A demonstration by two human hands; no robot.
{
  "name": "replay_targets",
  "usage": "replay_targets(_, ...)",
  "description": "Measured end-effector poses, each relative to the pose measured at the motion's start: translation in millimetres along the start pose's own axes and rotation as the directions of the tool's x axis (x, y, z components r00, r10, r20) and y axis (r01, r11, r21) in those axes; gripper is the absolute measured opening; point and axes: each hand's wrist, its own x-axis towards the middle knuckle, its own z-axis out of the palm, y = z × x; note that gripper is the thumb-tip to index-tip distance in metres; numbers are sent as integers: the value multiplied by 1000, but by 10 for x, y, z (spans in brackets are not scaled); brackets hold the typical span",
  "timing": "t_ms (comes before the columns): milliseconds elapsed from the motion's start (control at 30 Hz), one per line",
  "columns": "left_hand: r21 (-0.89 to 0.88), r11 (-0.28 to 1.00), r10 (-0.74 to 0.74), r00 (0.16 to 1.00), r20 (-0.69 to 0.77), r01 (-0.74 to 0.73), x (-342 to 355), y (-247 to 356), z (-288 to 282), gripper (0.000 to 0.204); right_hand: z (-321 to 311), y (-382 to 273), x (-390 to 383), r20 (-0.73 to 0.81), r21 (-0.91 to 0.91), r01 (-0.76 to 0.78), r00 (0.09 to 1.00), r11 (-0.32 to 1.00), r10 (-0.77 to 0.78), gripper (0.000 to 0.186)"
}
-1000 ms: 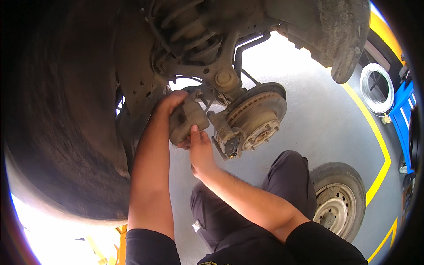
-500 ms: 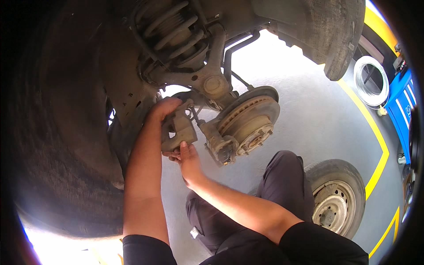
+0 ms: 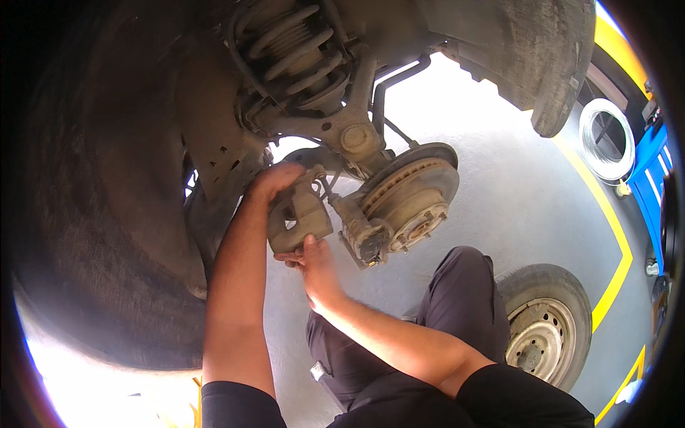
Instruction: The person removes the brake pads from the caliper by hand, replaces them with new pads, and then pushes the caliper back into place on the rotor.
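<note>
Grips the lower edge of the brake caliper (image 3: 312, 214) with the right hand (image 3: 320, 273). Rests the left hand (image 3: 278, 178) at its upper end, fingers hidden; cannot tell whether gripping. Holds it just left of the brake disc (image 3: 414, 196), below the spring (image 3: 300, 55).

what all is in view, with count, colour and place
brake caliper: one, brownish, between the hands
brake disc: one, brownish, right of caliper
coil spring: one, grey, top centre
suspension arm: one, brownish, below spring
curved panels: at least two, dark, left and upper right
wheel: one, dark tyre, pale rim, lower right
wire coil: one, silvery, right edge
cart or stand: one, blue, far right
floor lines: at least two, yellow, right
floor: one, grey, below
trouser legs: two, dark, lower centre
sleeves: two, black, bottom edge
left hand: one, bare, at caliper's upper left
right hand: one, bare, pinching caliper's lower edge
</note>
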Motion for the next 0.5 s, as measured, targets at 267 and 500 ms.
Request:
replay_targets(267,66,990,126,991,-34,-123,-2,47,125,42,-71,-63,-51,-15,64,-8,1000,998,8,42)
replay_targets(500,-124,984,-115,987,109,129,-167,-41,136,32,35,-222,-179,-141,-123,-119,985,985,102,46)
